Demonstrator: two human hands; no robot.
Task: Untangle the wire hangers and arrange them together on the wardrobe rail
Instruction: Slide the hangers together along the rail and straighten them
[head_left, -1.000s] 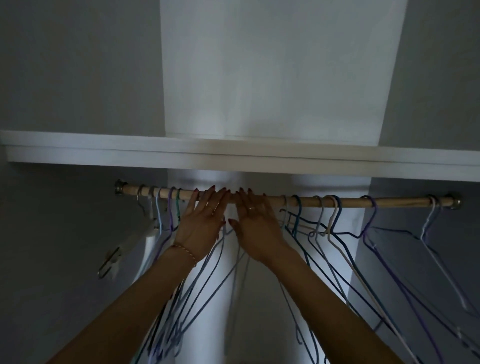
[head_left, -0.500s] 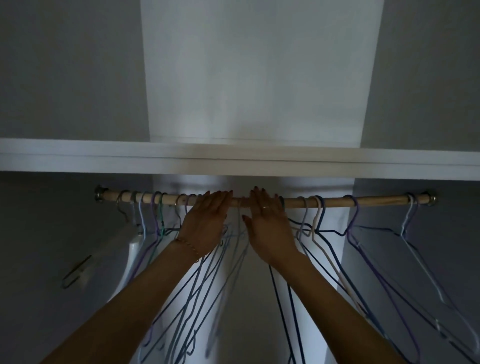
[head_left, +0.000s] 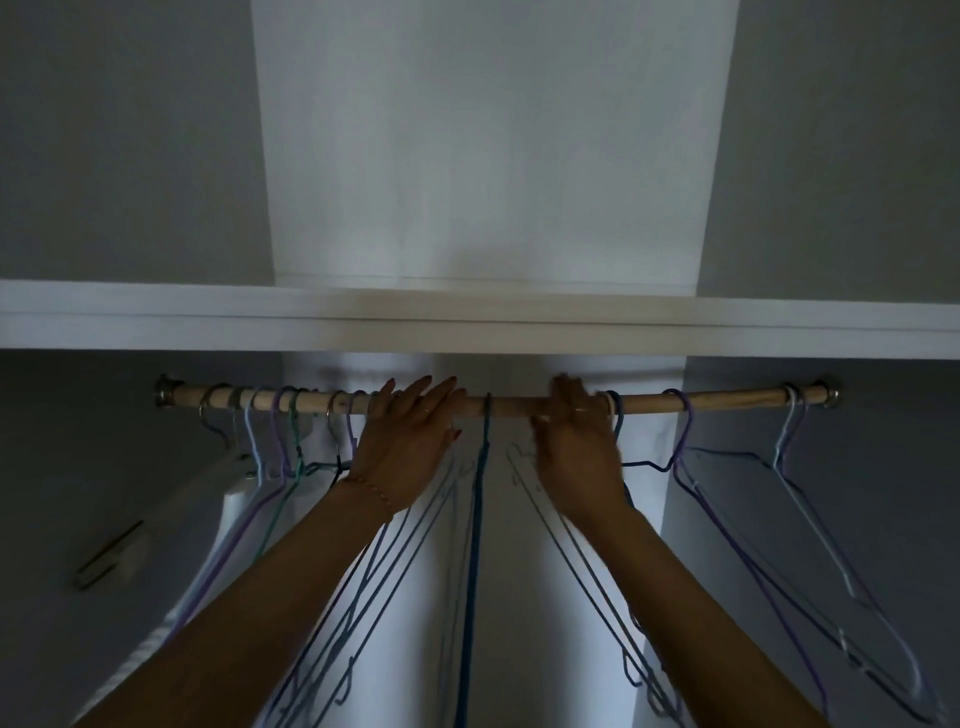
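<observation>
A wooden wardrobe rail (head_left: 519, 404) runs across under a white shelf. Several wire hangers in blue, purple, teal and white hang on it. One bunch (head_left: 280, 441) sits at the left. A single dark blue hanger (head_left: 483, 467) hangs in the middle between my hands. A purple hanger (head_left: 685, 447) and a pale one (head_left: 787, 436) hang at the right. My left hand (head_left: 405, 441) rests on the rail with straight fingers, against hooks on its left side. My right hand (head_left: 576, 441), blurred, lies flat against the rail and pushes hooks at its right side.
The white shelf (head_left: 478, 325) lies close above the rail. Metal brackets (head_left: 166, 397) hold the rail ends to the grey side walls. A white garment (head_left: 228, 519) hangs at the far left. The white back wall shows behind the hangers.
My hands have moved apart along the rail, the right one sliding hangers to the right. A gap has opened between them, with one dark blue hanger left in it.
</observation>
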